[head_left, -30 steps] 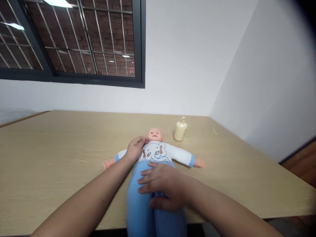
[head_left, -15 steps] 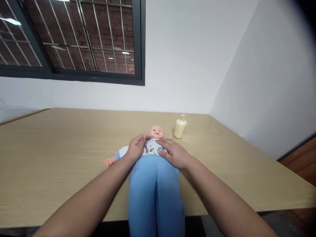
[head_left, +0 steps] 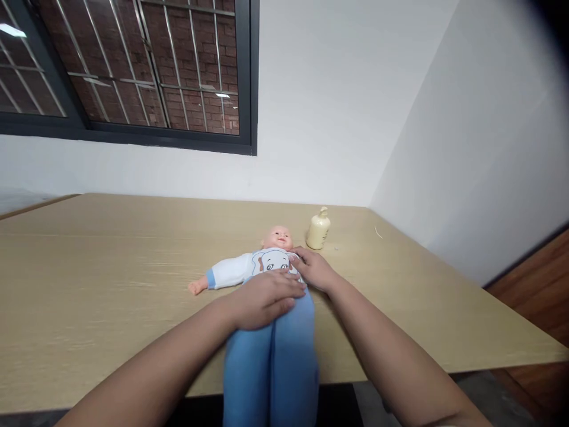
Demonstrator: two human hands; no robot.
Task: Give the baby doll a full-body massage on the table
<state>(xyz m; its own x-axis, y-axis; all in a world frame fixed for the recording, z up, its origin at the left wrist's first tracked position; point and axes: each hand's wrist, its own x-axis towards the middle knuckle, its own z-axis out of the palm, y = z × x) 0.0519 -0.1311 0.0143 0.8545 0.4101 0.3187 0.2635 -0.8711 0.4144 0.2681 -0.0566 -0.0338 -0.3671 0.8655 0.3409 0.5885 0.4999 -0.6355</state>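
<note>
A baby doll point(head_left: 249, 365) lies on its back on the table, head at the far end and legs over the near edge. It wears a white top point(head_left: 231, 271) with an animal-face print, and blue trousers point(head_left: 293, 350). My left hand point(head_left: 267, 298) rests flat across the doll's waist, fingers stretched toward the right. Along the right side of its chest, near the shoulder, lies my right hand point(head_left: 313, 268), fingers extended. The doll's arm on the left reaches out sideways; the other arm is hidden behind my right hand and forearm.
A cream pump bottle point(head_left: 319, 230) stands just beyond the doll's head, to the right. Farther right lies a thin pale strand point(head_left: 378, 232). The wooden table point(head_left: 111, 255) meets white walls, and a barred window point(head_left: 178, 71) is above on the left.
My left hand has moved from the left side of the doll's chest down across its waist, uncovering the sleeve. My right hand has shifted slightly toward the shoulder. The view has shifted slightly.
</note>
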